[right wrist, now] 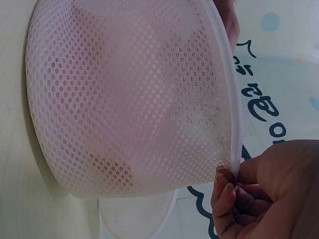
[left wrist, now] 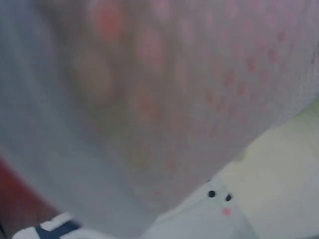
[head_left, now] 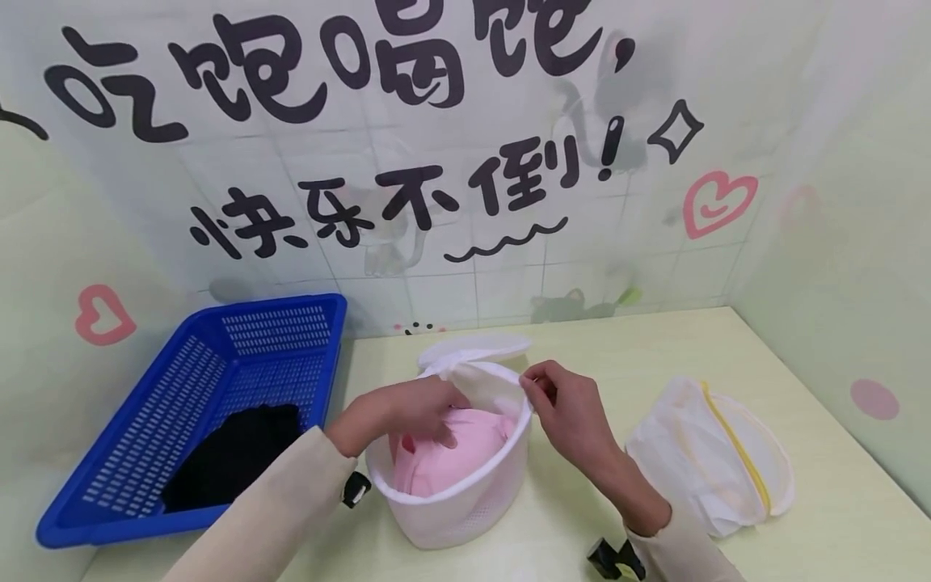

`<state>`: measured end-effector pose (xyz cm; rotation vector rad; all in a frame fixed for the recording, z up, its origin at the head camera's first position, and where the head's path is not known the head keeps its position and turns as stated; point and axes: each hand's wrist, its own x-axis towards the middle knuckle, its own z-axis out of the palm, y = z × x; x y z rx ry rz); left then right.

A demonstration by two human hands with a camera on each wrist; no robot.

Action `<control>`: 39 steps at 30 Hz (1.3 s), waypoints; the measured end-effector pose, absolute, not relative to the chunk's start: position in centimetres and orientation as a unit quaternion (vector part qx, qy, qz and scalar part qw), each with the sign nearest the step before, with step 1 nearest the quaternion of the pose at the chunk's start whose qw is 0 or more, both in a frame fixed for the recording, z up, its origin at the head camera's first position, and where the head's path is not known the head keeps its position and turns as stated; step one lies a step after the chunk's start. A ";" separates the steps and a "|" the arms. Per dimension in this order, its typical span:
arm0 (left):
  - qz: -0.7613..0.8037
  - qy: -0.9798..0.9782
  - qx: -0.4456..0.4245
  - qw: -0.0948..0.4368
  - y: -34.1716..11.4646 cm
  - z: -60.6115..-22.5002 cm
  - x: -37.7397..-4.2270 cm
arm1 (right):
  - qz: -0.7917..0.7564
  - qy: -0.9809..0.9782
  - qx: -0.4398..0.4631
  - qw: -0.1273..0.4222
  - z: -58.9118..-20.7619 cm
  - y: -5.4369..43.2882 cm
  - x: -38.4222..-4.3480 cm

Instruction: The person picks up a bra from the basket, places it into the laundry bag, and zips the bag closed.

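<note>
A white mesh laundry bag point(head_left: 465, 517) stands upright on the table, its round lid point(head_left: 476, 347) folded back behind the opening. Inside it lies a pink, rounded garment point(head_left: 465, 453), probably a bra. My left hand point(head_left: 418, 408) reaches over the rim into the bag, its fingers resting on the pink fabric; some fingertips are hidden. My right hand point(head_left: 578, 416) pinches the bag's zippered rim at the right between thumb and fingers, plain in the right wrist view, where the mesh wall point(right wrist: 134, 99) stretches beside it. The left wrist view is mostly blurred mesh point(left wrist: 224, 99).
A blue plastic basket point(head_left: 334, 339) with a black cloth point(head_left: 240, 457) inside stands at the left. To the right lies another white mesh bag point(head_left: 676, 461) with a yellow zipper edge point(head_left: 738, 449). A printed wall covering point(head_left: 436, 291) rises behind the table point(head_left: 625, 343).
</note>
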<state>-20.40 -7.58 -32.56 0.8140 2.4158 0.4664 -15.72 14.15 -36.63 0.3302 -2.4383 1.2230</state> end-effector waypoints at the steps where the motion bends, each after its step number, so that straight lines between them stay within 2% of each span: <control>1: 0.160 0.905 0.308 0.246 -7.5 -32.5 -20.2 | 0.435 -0.871 0.119 0.196 -36.6 14.1 -15.7; 6: 0.061 0.934 0.336 0.100 -7.2 -32.6 -19.2 | 0.431 -0.871 0.124 0.198 -36.7 14.2 -15.8; 8: 0.041 0.939 0.335 0.063 -7.3 -32.5 -18.8 | 0.431 -0.871 0.125 0.200 -36.7 14.3 -15.9; 12: 0.064 0.954 0.293 0.018 -8.2 -31.3 -18.1 | 0.428 -0.871 0.128 0.204 -36.9 14.3 -16.0; 19: 0.113 0.985 0.118 -0.050 -11.0 -30.3 -17.3 | 0.426 -0.871 0.127 0.208 -36.7 14.4 -15.9; 22: 0.141 0.987 0.044 -0.057 -11.9 -31.4 -16.6 | 0.425 -0.872 0.124 0.209 -36.7 14.4 -16.0; 26: 0.212 0.977 -0.018 -0.028 -12.4 -32.8 -15.6 | 0.425 -0.872 0.122 0.209 -36.8 14.3 -16.0; 34: 0.293 0.955 -0.042 -0.005 -13.3 -34.0 -14.6 | 0.423 -0.873 0.119 0.211 -36.9 14.4 -16.2; 36: 0.311 0.949 -0.044 -0.016 -13.3 -34.1 -14.7 | 0.422 -0.874 0.116 0.212 -36.9 14.5 -16.2; 39: 0.329 0.940 -0.048 -0.071 -13.2 -34.4 -15.1 | 0.421 -0.875 0.112 0.213 -36.8 14.7 -16.3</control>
